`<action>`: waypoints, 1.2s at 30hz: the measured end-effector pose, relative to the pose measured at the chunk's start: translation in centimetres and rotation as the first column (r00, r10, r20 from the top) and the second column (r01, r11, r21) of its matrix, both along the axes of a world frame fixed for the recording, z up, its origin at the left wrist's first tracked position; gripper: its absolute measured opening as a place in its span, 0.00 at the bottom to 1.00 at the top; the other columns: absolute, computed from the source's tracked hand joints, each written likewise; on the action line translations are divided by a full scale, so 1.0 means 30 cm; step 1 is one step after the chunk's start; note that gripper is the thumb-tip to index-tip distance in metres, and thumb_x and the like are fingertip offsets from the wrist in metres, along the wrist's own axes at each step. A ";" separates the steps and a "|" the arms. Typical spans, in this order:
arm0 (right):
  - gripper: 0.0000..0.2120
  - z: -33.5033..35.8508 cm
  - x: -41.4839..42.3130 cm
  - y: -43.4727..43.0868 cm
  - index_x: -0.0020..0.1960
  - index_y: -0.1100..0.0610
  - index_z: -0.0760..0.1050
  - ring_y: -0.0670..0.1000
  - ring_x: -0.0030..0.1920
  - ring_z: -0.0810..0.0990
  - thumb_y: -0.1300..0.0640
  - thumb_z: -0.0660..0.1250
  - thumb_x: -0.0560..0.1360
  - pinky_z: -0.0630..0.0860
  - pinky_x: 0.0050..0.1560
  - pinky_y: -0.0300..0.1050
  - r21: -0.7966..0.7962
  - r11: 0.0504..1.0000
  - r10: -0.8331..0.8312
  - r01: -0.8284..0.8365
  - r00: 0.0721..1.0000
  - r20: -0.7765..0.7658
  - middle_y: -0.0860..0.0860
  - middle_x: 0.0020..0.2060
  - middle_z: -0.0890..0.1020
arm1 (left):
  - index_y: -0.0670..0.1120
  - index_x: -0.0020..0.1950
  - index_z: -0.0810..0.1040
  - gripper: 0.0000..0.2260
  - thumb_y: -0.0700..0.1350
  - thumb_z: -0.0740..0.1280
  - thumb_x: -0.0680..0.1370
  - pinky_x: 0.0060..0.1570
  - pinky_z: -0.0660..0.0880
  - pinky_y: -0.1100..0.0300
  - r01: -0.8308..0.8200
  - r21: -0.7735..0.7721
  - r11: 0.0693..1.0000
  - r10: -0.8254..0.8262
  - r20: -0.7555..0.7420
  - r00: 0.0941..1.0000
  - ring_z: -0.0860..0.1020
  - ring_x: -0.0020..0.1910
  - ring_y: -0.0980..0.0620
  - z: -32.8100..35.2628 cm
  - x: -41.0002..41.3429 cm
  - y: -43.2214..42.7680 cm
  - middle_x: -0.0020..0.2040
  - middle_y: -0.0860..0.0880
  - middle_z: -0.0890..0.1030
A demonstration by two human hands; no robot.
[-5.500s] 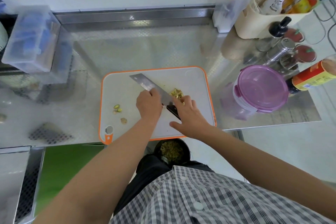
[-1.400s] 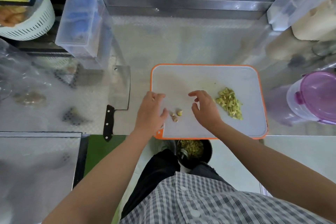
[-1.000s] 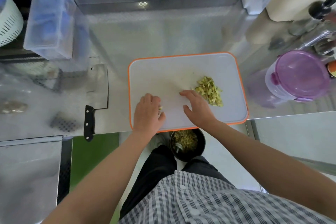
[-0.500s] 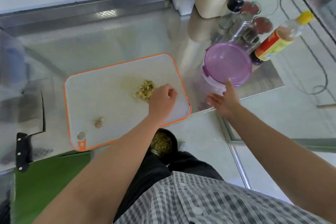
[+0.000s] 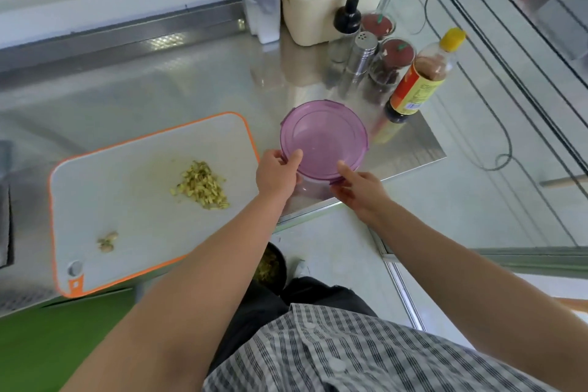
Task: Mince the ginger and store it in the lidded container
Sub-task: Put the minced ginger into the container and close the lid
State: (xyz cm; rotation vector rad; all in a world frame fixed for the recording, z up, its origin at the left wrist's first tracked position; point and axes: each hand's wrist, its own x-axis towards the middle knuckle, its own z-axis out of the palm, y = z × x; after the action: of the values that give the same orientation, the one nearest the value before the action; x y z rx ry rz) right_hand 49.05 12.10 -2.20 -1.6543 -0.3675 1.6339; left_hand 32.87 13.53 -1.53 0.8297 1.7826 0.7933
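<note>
A steel counter [image 5: 178, 86] carried a white, orange-rimmed cutting board [image 5: 105, 175] and, just right of it near the front edge, the container [image 5: 313, 189] with its purple lid [image 5: 324, 137] on, a sauce bottle [image 5: 416, 83] close behind. The left hand [image 5: 276, 173] gripped the container's near-left rim, thumb on the lid and fingers curled round the edge, while the right hand [image 5: 359, 191] held the near-right rim, thumb on the lid and fingers seemingly tucked under it. The minced ginger [image 5: 203, 184] lay piled mid-board, with a few scraps [image 5: 106, 242] near the board's front-left corner
</note>
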 end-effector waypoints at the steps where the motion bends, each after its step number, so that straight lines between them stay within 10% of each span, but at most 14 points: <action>1: 0.18 -0.005 0.008 -0.003 0.51 0.63 0.70 0.52 0.34 0.77 0.53 0.73 0.72 0.78 0.33 0.39 0.005 1.000 0.006 -0.006 1.000 -0.002 0.55 0.35 0.77 | 0.42 0.53 0.75 0.18 0.55 0.70 0.74 0.46 0.80 0.53 -0.016 -0.031 0.999 0.016 -0.009 1.000 0.84 0.36 0.46 -0.010 -0.001 0.005 0.45 0.43 0.84; 6: 0.21 -0.007 0.013 -0.005 0.52 0.59 0.67 0.53 0.36 0.77 0.53 0.75 0.69 0.78 0.34 0.40 0.008 1.000 0.003 -0.003 0.999 -0.041 0.55 0.36 0.76 | 0.35 0.51 0.78 0.16 0.49 0.71 0.75 0.32 0.80 0.60 -0.098 -0.090 0.991 0.109 0.125 0.986 0.76 0.21 0.56 -0.024 -0.003 0.017 0.34 0.46 0.78; 17: 0.17 -0.015 0.012 -0.008 0.44 0.59 0.66 0.51 0.31 0.76 0.52 0.73 0.72 0.78 0.37 0.42 0.067 0.996 0.058 -0.060 0.998 0.029 0.54 0.34 0.76 | 0.39 0.53 0.69 0.13 0.44 0.70 0.77 0.21 0.70 0.65 -0.109 -0.133 0.985 0.147 0.325 0.934 0.69 0.26 0.49 -0.009 -0.002 0.007 0.34 0.43 0.71; 22: 0.14 0.004 0.004 -0.011 0.43 0.61 0.72 0.52 0.34 0.78 0.51 0.71 0.73 0.79 0.36 0.41 0.056 0.990 0.126 -0.127 0.992 0.018 0.55 0.34 0.77 | 0.42 0.48 0.68 0.13 0.46 0.70 0.76 0.32 0.69 0.58 -0.071 -0.078 0.994 0.091 0.302 0.949 0.69 0.25 0.49 -0.016 -0.028 0.009 0.33 0.44 0.73; 27: 0.17 0.006 0.001 -0.019 0.47 0.65 0.73 0.54 0.34 0.80 0.51 0.71 0.73 0.80 0.39 0.44 0.058 0.994 0.090 -0.091 0.996 0.017 0.56 0.34 0.78 | 0.47 0.43 0.65 0.16 0.59 0.62 0.78 0.31 0.77 0.51 0.218 -0.014 0.976 -0.219 -0.058 0.974 0.77 0.24 0.44 -0.010 -0.046 -0.014 0.30 0.46 0.74; 36: 0.34 0.017 0.019 0.010 0.56 0.62 0.70 0.59 0.42 0.84 0.31 0.59 0.72 0.78 0.33 0.44 -0.080 0.963 0.268 -0.257 0.941 0.208 0.60 0.44 0.83 | 0.42 0.65 0.62 0.30 0.52 0.74 0.72 0.47 0.81 0.46 -0.035 -0.116 0.993 0.047 0.107 0.993 0.82 0.33 0.43 0.026 -0.030 -0.010 0.39 0.46 0.79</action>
State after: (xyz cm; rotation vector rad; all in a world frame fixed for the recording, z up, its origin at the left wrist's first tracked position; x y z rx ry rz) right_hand 49.61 12.39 -1.70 -1.8953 -0.6870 1.6670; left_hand 31.97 13.23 -0.74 0.6635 1.7346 0.7422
